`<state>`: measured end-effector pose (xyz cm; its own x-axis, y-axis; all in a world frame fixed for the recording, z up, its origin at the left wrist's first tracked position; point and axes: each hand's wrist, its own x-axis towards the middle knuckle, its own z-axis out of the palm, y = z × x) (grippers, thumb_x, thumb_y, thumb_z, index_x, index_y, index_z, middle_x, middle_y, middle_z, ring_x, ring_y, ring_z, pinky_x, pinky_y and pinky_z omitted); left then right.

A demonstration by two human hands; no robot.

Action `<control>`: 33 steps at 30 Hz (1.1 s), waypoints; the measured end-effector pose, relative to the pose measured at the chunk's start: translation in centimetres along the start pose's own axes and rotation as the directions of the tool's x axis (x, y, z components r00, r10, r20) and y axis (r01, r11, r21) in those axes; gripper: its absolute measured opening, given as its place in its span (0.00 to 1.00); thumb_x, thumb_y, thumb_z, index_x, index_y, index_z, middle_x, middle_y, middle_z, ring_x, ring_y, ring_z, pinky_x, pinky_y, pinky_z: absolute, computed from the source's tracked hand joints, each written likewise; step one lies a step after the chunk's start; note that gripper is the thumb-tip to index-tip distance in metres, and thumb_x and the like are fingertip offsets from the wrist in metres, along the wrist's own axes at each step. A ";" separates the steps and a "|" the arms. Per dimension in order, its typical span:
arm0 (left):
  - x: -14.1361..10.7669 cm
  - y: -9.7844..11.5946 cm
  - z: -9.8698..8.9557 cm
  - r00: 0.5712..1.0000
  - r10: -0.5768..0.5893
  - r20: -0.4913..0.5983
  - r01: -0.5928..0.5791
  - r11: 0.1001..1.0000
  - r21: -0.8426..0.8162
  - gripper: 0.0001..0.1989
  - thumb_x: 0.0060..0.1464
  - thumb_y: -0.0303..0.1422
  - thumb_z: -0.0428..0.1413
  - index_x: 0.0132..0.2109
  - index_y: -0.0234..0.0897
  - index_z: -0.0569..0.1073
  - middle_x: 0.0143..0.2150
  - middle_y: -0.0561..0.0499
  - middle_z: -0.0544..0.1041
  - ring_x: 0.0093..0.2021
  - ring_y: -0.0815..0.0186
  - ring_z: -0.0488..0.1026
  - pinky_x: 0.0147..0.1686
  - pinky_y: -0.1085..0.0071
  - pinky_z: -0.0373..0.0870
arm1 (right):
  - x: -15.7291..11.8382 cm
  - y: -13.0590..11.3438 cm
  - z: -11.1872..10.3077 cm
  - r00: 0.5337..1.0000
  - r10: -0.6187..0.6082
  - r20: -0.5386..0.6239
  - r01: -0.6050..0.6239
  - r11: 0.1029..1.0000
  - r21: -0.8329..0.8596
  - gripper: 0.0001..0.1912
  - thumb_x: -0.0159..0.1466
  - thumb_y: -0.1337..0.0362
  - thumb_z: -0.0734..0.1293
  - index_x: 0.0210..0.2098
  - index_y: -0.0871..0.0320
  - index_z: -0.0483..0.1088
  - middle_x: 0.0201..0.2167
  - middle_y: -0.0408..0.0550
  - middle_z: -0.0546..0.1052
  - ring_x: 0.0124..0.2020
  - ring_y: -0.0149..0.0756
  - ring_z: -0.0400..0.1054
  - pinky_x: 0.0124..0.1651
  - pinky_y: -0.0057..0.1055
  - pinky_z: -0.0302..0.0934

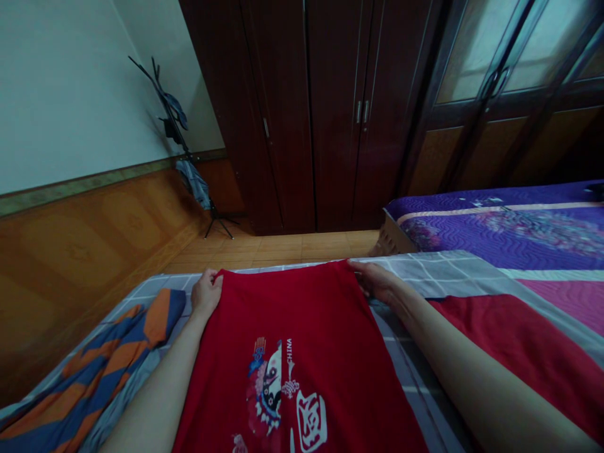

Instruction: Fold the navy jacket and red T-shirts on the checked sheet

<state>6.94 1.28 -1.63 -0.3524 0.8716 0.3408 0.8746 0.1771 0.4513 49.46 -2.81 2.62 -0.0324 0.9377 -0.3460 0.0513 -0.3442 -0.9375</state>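
My left grip and right grip pinched far corners of the printed red shirt, already spread flat, a striped garment still rumpled to its left.

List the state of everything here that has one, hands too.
Red printed cloth: spread, held
Left hand: gripping its far left corner
Right hand: pinching its far right corner
Striped garment: rumpled
Second red cloth: laid out
Wardrobe doors: shut
Glass-paned doors: seemingly shut
Coat stand: hung with clothing
Purple bedspread: spread
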 end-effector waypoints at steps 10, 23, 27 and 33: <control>0.4 1.2 -1.9 0.994 0.017 -0.107 -0.015 1.000 0.014 0.10 0.61 0.36 0.47 0.47 0.37 0.66 0.41 0.45 0.77 0.42 0.60 0.74 0.37 0.72 0.65 | 0.2 -0.2 0.4 0.852 -0.387 -0.353 0.320 0.918 -0.233 0.09 0.62 0.62 0.60 0.33 0.58 0.70 0.30 0.46 0.77 0.29 0.33 0.69 0.28 0.24 0.59; 0.9 1.3 0.6 0.992 0.104 0.068 -0.114 0.980 0.166 0.15 0.59 0.42 0.48 0.46 0.37 0.70 0.43 0.40 0.77 0.43 0.53 0.74 0.34 0.68 0.63 | 0.9 1.5 -0.3 0.775 -0.491 -0.398 0.040 0.666 -0.745 0.09 0.59 0.62 0.65 0.36 0.54 0.77 0.31 0.53 0.78 0.38 0.43 0.72 0.35 0.31 0.58; 1.5 0.4 -0.1 0.983 0.096 0.155 -0.116 0.985 0.124 0.14 0.54 0.45 0.53 0.39 0.39 0.73 0.35 0.47 0.78 0.36 0.58 0.75 0.30 0.72 0.63 | 0.6 0.8 0.0 0.758 -0.553 -0.347 0.077 0.603 -0.794 0.12 0.63 0.61 0.61 0.38 0.55 0.76 0.32 0.53 0.78 0.36 0.42 0.71 0.34 0.30 0.57; 1.2 -0.5 0.0 0.999 0.006 0.049 -0.011 0.995 0.100 0.12 0.58 0.39 0.48 0.40 0.38 0.72 0.35 0.47 0.78 0.36 0.60 0.75 0.33 0.71 0.65 | -2.0 -0.2 2.6 0.697 -0.717 -0.023 0.386 0.402 -0.830 0.16 0.66 0.63 0.57 0.48 0.53 0.71 0.40 0.49 0.77 0.40 0.38 0.69 0.40 0.28 0.57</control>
<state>6.05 2.19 -1.43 -0.3300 0.8942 0.3025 0.9074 0.2121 0.3628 46.93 -4.78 3.38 -0.0364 0.9012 0.4319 0.8367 0.2638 -0.4799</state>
